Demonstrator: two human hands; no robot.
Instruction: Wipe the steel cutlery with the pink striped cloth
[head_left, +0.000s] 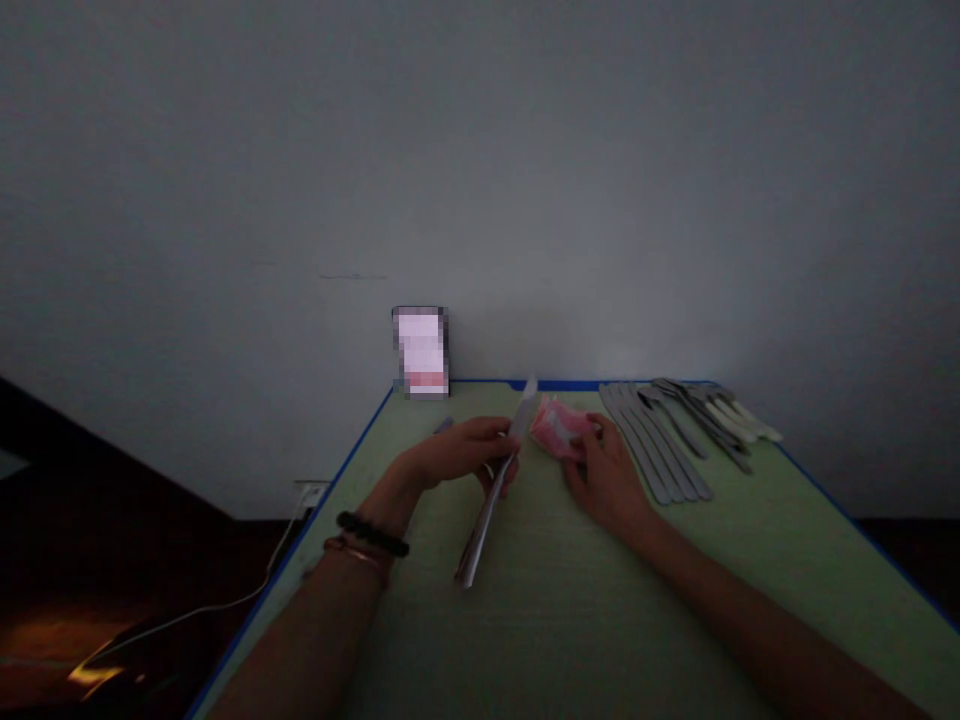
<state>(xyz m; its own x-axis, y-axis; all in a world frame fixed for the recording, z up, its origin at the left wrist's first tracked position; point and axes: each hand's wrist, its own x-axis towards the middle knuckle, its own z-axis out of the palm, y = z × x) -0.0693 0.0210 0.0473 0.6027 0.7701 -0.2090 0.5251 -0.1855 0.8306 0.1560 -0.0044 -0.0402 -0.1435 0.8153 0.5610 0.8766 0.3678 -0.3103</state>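
My left hand (486, 450) grips a metal table knife (484, 530) near its middle. The knife slants, with its pale blade pointing toward the wall and its handle toward me. Just to the right, my right hand (609, 480) pinches a crumpled pink cloth (559, 428), which is close to the blade; whether they touch I cannot tell. Partly hidden behind my left hand, a small grey metal piece (443, 425) lies on the table. Beside my right hand, several table knives (660, 450) lie in a parallel row.
Spoons and other metal cutlery (694, 405) lie at the back right, next to several white-handled pieces (739, 418). A phone with a blurred screen (422, 350) leans on the wall at the back left. The pale green table (570, 620) has blue edges. A white cable (217, 607) hangs left.
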